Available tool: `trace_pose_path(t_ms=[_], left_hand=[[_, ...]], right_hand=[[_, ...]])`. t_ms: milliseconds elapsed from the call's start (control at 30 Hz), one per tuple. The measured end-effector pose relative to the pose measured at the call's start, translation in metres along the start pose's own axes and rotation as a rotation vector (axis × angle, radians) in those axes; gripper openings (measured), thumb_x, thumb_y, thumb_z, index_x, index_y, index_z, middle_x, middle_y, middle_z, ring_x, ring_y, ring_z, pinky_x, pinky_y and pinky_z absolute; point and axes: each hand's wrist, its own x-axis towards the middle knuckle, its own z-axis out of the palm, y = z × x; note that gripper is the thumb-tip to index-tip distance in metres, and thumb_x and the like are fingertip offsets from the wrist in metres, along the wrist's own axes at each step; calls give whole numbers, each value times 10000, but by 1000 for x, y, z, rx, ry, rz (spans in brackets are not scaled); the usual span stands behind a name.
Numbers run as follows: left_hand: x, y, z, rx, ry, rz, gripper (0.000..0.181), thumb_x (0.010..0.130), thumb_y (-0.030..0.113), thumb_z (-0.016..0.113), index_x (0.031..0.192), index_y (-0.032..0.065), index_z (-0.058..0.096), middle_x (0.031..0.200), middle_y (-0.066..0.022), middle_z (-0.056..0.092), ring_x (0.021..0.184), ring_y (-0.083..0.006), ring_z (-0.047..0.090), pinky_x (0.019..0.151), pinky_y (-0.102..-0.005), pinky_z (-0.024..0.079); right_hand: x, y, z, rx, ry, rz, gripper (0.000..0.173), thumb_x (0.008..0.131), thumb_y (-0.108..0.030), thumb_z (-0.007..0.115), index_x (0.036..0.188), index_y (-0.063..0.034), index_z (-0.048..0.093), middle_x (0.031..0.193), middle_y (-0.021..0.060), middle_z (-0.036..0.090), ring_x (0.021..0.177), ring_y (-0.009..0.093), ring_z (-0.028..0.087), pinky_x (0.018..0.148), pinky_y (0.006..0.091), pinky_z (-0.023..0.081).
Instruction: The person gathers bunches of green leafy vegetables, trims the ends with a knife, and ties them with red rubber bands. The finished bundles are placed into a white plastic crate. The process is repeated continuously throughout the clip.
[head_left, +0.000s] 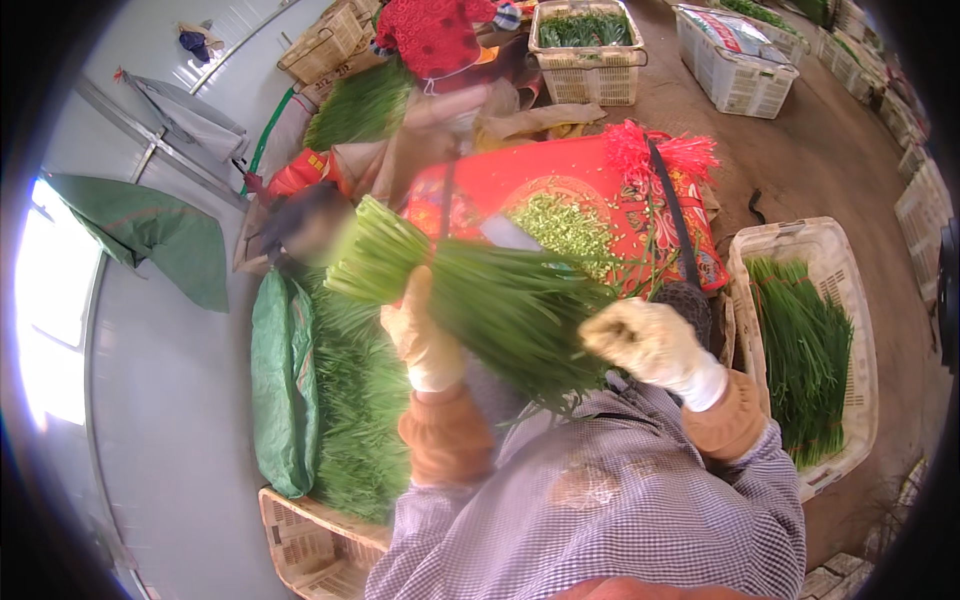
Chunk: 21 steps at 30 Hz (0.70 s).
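Note:
A thick bundle of green garlic chives (510, 307), tied with a reddish band near its pale cut ends, is held at the band by my gloved left hand (424, 334). Its leaves spread towards my right hand (645, 341), also gloved, whose fingers are curled close to the leaf tips. Whether that hand grips any leaves cannot be told. Behind the bundle, a red patterned cloth-covered surface (480, 180) bears a heap of chopped pale stem ends (562, 229). A flat greyish piece (510, 231), partly hidden by the leaves, lies beside the heap.
Loose chives (356, 420) are piled at my left beside a green woven sack (281, 382). To my right, a plastic crate (859, 360) holds tied chive bundles. One person (439, 37) sits ahead; another person's head (307, 221) is at left. More crates (589, 71) stand beyond.

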Motion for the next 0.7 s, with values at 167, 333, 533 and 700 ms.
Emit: trace_pose_path(t_ms=[167, 333, 533, 700], left_hand=[[-9, 1, 9, 21, -60, -126, 413, 858, 220, 750, 1178, -11, 629, 1114, -84, 648, 975, -184, 600, 869, -327, 475], [-7, -2, -2, 95, -37, -27, 516, 797, 173, 795, 1229, -7, 578, 1091, -104, 670, 927, -214, 668, 845, -357, 556], [-16, -27, 14, 151, -108, 101, 537, 707, -15, 810, 1204, -17, 607, 1088, -103, 687, 957, -208, 663, 902, -350, 524], [3, -19, -14, 150, -62, 1, 503, 761, 86, 798, 1211, -14, 596, 1096, -101, 680, 932, -217, 661, 877, -355, 535]], right_hand=[[26, 4, 40, -297, 188, -233, 309, 890, -378, 647, 830, -77, 618, 795, 132, 658, 701, 350, 639, 609, 436, 504], [22, 12, 20, 843, -234, 56, 150, 916, -158, 610, 801, -63, 626, 687, 64, 660, 534, 152, 574, 436, 325, 399], [20, 2, -15, 1668, -397, -426, 147, 801, -98, 622, 693, -2, 596, 507, 47, 505, 408, 145, 428, 382, 289, 298], [-16, 7, -47, 407, -565, 55, 304, 845, -230, 729, 1024, 14, 708, 838, 121, 731, 802, 214, 712, 727, 297, 556]])
